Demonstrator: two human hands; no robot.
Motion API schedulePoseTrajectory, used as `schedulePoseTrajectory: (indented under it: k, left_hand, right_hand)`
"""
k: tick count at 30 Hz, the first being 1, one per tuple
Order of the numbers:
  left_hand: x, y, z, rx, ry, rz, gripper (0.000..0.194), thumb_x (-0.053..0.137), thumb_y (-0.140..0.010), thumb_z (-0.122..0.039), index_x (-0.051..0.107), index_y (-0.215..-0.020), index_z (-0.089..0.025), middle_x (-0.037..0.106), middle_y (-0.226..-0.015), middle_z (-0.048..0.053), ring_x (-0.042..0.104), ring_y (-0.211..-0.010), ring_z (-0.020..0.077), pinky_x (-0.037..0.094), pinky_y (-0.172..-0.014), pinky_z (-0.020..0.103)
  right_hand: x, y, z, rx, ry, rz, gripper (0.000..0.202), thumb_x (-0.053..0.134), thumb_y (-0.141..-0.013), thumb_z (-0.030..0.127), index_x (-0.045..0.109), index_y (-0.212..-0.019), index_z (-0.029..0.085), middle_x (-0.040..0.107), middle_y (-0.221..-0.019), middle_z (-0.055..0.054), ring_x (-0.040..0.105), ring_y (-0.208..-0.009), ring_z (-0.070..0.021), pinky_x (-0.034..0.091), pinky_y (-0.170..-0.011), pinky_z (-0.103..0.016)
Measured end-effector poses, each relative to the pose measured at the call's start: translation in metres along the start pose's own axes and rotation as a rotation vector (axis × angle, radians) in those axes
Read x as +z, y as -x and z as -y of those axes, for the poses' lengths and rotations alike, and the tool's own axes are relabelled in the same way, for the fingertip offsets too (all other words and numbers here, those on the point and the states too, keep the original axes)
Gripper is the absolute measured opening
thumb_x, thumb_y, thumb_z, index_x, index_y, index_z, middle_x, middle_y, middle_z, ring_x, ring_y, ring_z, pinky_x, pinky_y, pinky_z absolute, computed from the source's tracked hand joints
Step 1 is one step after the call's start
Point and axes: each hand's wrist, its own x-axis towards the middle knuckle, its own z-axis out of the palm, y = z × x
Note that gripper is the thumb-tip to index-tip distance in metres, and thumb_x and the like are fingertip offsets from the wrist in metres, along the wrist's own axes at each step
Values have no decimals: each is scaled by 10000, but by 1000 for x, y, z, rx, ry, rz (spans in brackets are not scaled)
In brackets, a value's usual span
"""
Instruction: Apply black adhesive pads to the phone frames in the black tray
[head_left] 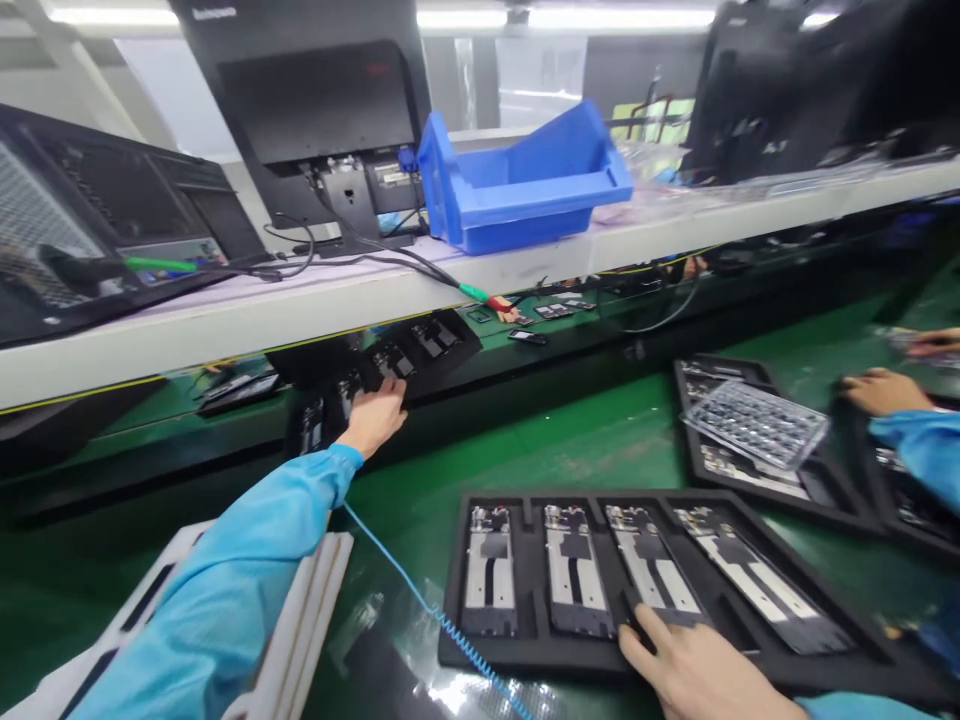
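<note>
My left hand (pixel 379 415) reaches under the shelf, its fingers bent over the edge of a black foam tray (pixel 469 340). That tray sits tilted and carries several dark phone assemblies (pixel 435 337). My right hand (pixel 694 665) grips the near edge of another black foam tray (pixel 532 652), by the lower end of a phone assembly (pixel 652 565). Several phone frames with boards at their tops lie in its slots, among them a leftmost one (pixel 491 570). Part of the near wall is hidden by my right hand. A coiled blue cord (pixel 469 650) hangs from my left cuff.
White foam boards (pixel 315 610) are stacked under my left arm. A clear blister tray (pixel 757 422) rests on another black tray (pixel 694 440) at right, beside a co-worker's hand (pixel 885 392). The shelf (pixel 360 310) above bears a blue bin (pixel 525 195) and monitor (pixel 315 100).
</note>
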Motion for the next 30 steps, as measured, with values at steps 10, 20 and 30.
schedulePoseTrajectory:
  k: [10, 20, 30]
  left_hand:
    - [3, -1, 3, 27, -28, -18, 417, 412, -956, -278, 520, -1331, -133, 602, -1323, 196, 715, -983, 340, 526, -790, 402]
    - [-3, -13, -4, 71, -55, -31, 416, 410, -943, -220, 541, -1334, -165, 611, -1342, 182, 723, -968, 331, 543, -810, 429]
    - [-6, -15, -53, 206, -36, 29, 387, 493, -918, -232, 512, -1302, -191, 638, -1285, 169, 727, -980, 311, 544, -793, 395]
  right_hand:
    - [-14, -42, 7, -98, -105, 131, 383, 630, -780, 139, 546, -1152, 172, 654, -944, -73, 638, -557, -207, 360, -443, -322]
    - [56, -230, -92, -68, -196, 378, 284, 643, -950, 240, 615, -1222, 162, 636, -1179, -114, 695, -853, -229, 564, -714, -361]
    - [96, -282, -115, 472, -454, 254, 350, 660, -994, 313, 601, -1310, 174, 593, -1340, -111, 642, -1103, -266, 565, -920, -480]
